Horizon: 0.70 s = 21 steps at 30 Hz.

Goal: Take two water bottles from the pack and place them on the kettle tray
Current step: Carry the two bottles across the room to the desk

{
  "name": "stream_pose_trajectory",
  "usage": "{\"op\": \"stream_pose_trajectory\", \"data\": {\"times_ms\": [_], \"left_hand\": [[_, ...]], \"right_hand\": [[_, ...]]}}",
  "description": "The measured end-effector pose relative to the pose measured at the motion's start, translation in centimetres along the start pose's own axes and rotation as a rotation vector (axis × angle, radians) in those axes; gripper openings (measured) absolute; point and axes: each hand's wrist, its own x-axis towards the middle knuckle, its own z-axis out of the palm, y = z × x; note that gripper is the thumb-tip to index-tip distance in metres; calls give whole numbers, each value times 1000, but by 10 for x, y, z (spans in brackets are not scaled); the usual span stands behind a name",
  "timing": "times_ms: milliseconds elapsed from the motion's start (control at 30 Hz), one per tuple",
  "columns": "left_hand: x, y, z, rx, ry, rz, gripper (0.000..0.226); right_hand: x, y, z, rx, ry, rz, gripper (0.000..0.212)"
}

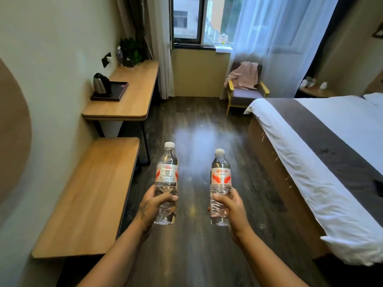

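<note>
I hold two clear water bottles upright over the dark floor, each with a white cap and a red-and-white label. My left hand (154, 206) grips the lower part of the left water bottle (167, 172). My right hand (229, 206) grips the lower part of the right water bottle (221, 175). The dark kettle tray (119, 91) lies on the upper wooden desk at the far left, well ahead of both hands. A steel kettle (100, 84) stands on the tray's left end. The pack of bottles is not in view.
A low wooden bench (89, 195) runs along the left wall below the desk (128, 100). A bed (323, 154) fills the right side. An armchair (244, 88) with clothes stands under the window. Dark floor stretches between bench and bed.
</note>
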Motion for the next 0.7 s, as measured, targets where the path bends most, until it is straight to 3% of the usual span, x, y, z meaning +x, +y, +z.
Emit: {"op": "stream_pose_trajectory", "data": {"times_ms": [167, 333, 467, 700], "left_hand": [[129, 43, 7, 23, -16, 5, 81], [275, 80, 23, 41, -16, 3, 79], [381, 119, 49, 47, -8, -1, 77], [554, 184, 57, 31, 30, -6, 77]], "right_hand": [[126, -30, 23, -4, 13, 16, 60], [286, -44, 35, -4, -17, 4, 44], [408, -81, 39, 24, -13, 25, 62], [593, -141, 75, 51, -88, 29, 59]]}}
